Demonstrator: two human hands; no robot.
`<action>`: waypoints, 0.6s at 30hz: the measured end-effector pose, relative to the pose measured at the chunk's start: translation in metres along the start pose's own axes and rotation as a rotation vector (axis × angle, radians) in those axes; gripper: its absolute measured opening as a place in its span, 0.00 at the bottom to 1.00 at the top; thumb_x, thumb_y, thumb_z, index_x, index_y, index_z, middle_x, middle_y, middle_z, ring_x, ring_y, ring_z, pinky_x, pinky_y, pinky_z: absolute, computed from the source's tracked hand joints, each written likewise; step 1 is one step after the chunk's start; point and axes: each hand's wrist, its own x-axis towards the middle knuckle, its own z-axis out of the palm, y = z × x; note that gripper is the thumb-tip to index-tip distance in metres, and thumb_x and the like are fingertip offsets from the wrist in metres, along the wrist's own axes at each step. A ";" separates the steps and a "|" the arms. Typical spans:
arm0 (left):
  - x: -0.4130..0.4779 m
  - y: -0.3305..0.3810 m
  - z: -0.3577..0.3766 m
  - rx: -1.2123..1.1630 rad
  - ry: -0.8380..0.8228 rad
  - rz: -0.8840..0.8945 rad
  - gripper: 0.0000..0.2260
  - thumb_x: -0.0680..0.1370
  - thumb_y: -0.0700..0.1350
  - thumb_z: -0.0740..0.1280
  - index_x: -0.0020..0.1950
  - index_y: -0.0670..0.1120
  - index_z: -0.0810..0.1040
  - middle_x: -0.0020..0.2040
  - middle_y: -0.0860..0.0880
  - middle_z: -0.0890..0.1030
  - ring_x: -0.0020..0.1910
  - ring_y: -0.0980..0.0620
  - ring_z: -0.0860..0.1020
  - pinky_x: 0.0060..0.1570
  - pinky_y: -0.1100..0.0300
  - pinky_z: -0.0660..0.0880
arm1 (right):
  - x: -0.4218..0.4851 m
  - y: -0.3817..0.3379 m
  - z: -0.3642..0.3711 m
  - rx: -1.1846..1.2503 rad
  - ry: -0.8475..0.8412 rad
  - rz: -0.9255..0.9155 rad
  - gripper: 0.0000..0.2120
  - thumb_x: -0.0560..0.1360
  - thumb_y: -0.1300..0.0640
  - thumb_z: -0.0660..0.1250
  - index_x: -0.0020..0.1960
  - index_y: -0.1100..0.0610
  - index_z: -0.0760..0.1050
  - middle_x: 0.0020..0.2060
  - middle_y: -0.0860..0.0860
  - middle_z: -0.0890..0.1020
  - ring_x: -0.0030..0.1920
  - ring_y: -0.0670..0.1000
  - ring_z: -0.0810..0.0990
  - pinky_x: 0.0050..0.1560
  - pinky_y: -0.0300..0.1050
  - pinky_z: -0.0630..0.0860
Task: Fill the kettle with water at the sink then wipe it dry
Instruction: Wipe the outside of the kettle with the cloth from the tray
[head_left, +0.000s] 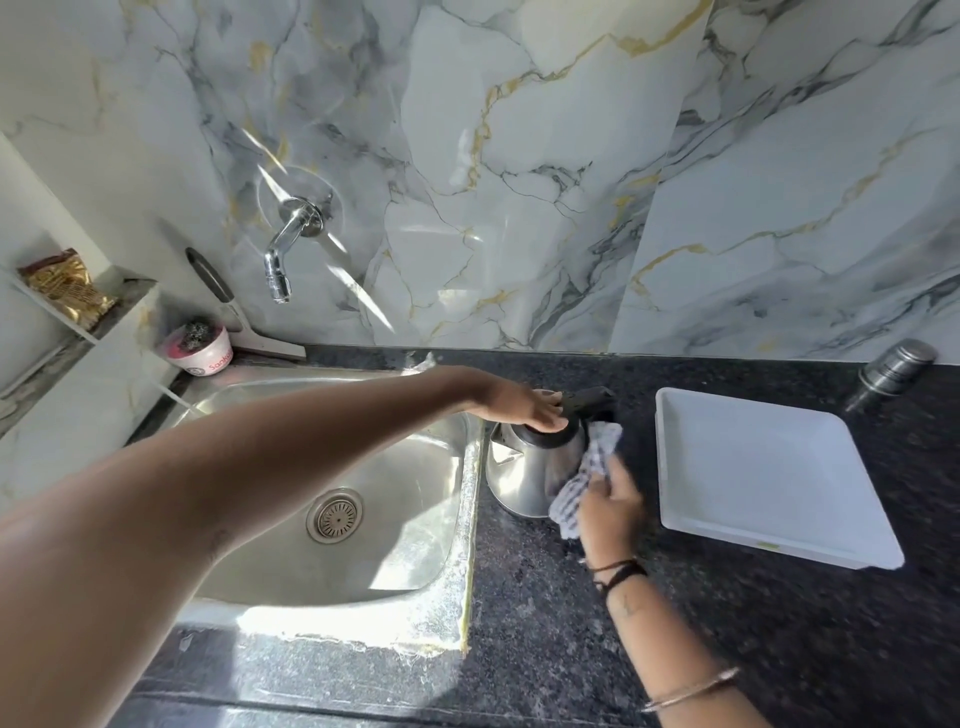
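Observation:
A steel kettle (524, 478) with a black lid and handle stands upright on the dark granite counter (727, 623), just right of the steel sink (415, 499). My left hand (519, 408) lies flat on the kettle's lid, fingers together, pressing down. My right hand (610, 506) holds a checked cloth (587, 475) against the kettle's right side. The wall tap (283, 249) above the sink runs no water.
A white square tray (769, 473) lies on the counter right of the kettle. A steel tumbler (893, 371) lies at the back right. Behind the sink stand a pink tub with a scrubber (200, 345) and a squeegee (239, 312). A snack packet (65, 286) sits on the left shelf.

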 end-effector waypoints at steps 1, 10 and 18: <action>0.001 -0.001 0.000 0.033 0.006 0.002 0.28 0.82 0.53 0.59 0.80 0.50 0.54 0.81 0.52 0.45 0.80 0.47 0.47 0.75 0.43 0.41 | -0.011 -0.005 0.013 -0.029 -0.021 -0.001 0.22 0.79 0.68 0.57 0.71 0.59 0.70 0.59 0.58 0.81 0.50 0.55 0.83 0.45 0.41 0.81; 0.018 -0.027 -0.006 0.634 0.184 0.177 0.36 0.73 0.52 0.73 0.77 0.57 0.60 0.79 0.56 0.57 0.74 0.45 0.65 0.69 0.44 0.67 | -0.008 0.018 0.022 -0.108 -0.134 0.382 0.10 0.73 0.74 0.56 0.43 0.63 0.72 0.35 0.54 0.73 0.36 0.54 0.72 0.37 0.45 0.69; 0.032 -0.039 -0.006 0.589 0.233 0.261 0.37 0.72 0.55 0.72 0.77 0.59 0.58 0.80 0.53 0.56 0.72 0.44 0.69 0.66 0.47 0.70 | 0.010 0.029 -0.022 -0.071 -0.145 0.207 0.17 0.70 0.76 0.55 0.34 0.56 0.71 0.26 0.50 0.68 0.28 0.50 0.63 0.26 0.38 0.61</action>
